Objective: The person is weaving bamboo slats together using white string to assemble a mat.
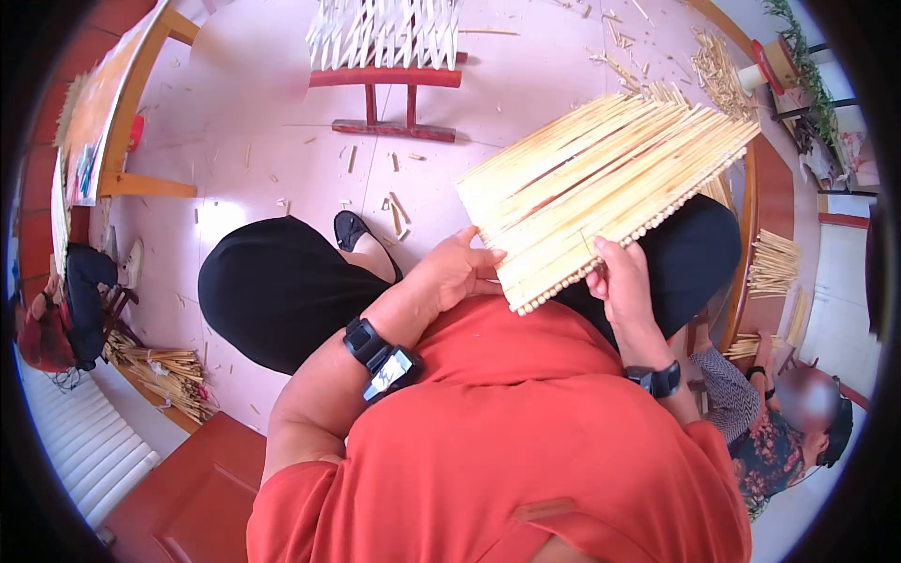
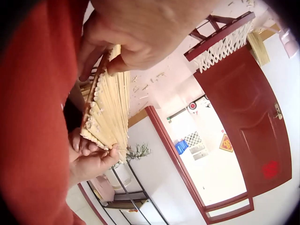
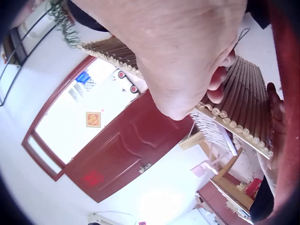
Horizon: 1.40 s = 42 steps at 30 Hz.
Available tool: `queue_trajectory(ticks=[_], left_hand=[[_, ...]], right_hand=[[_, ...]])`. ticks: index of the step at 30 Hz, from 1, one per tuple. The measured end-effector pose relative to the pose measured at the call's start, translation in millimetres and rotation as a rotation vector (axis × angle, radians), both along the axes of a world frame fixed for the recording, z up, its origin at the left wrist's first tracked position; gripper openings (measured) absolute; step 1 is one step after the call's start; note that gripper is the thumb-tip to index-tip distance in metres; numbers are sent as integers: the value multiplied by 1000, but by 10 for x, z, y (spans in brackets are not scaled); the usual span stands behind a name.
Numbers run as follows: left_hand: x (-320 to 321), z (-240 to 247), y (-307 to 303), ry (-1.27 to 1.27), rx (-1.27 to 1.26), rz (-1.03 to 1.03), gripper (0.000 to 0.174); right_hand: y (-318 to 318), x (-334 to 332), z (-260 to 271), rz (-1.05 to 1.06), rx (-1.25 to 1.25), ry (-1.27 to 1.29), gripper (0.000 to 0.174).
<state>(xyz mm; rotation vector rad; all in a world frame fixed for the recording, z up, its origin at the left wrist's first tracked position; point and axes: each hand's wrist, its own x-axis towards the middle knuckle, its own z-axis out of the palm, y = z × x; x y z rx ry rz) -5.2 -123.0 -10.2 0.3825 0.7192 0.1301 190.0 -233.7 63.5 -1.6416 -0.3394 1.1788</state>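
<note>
Where the mat lies: above the right thigh in black cloth trousers (image 1: 267, 291), a pale yellow flat mat of straight stalks (image 1: 610, 178) slants away to the upper right, small round bumps along its near edge.
Left hand: at the mat's left end, the left hand (image 1: 455, 272) grips the edge, thumb on the upper face and fingers bent underneath; the elbow is bent, the forearm reaching inward.
Right hand: drawn in close before the red cloth top (image 1: 526, 432), the right hand (image 1: 621, 281) pinches the near edge — thumb above, fingers curled below.
Hidden: most left fingers go behind the mat in the head view; the right hand's own wrist view is partly blocked by its heel. A thin line beside the right thumb is too fine to identify.
Floor ahead: a red wooden stand (image 1: 385, 77) carrying a white lattice of strips (image 1: 385, 33), cut off at the top, with scattered stalk scraps (image 1: 399, 211) nearer the feet.
Right side: a loose heap of pale stalks (image 1: 718, 70) beyond the mat, and a seated person in a dark floral top (image 1: 774, 446).
</note>
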Motion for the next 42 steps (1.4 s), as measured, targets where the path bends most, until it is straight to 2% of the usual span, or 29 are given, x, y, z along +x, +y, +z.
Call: queue_trajectory(ticks=[2,4,6,8,11,13,15,18,19,21,22,24,28,31,36,39,40,42], left_hand=[[-31,193,-38,-43,10,38,67],[-79,390,-73,-86,7,71,71],[-202,537,-102,-38,170,192,79],[-293,710,-128,37,295,320,77],[-385,540,-63,60,320,534,79],[-454,591,-8,67,297,601,78],[-560,735,7,-147,170,613,84],[-714,895,-19,-139,96,559,81],[-746,951,-28,-155,81,565,76],[-851,1023,-6,-159,94,445,58],[-884,1057,-8,-134,119,412,51],[-955,1097,51,-129,145,393,47],[-923,1106,121,-198,193,409,41],[-810,1056,110,-293,129,333,45],[-643,1076,46,-432,66,209,54],[-630,1109,52,-452,131,290,56],[-650,1132,70,-456,161,339,55],[-725,1223,129,-464,193,352,55]], right_hand=[[-76,2,160,60,57,-131,24],[-103,-10,329,125,136,-158,24],[-89,-41,469,189,194,-184,23],[73,-154,521,199,317,-165,23],[391,-190,437,310,313,-85,29],[518,-248,423,256,263,-34,29],[559,-215,428,292,234,19,33],[626,-198,539,351,171,25,40],[665,-213,540,355,161,39,41],[702,-264,537,356,152,53,42],[712,-312,533,286,160,122,42],[705,-353,547,212,166,185,42],[641,-350,739,248,149,-34,43],[572,-299,961,189,130,-196,43],[315,-148,1226,217,116,-279,53],[232,-137,1199,163,273,-308,65],[227,-138,1176,164,266,-310,65],[311,-178,1143,169,444,-262,61]])
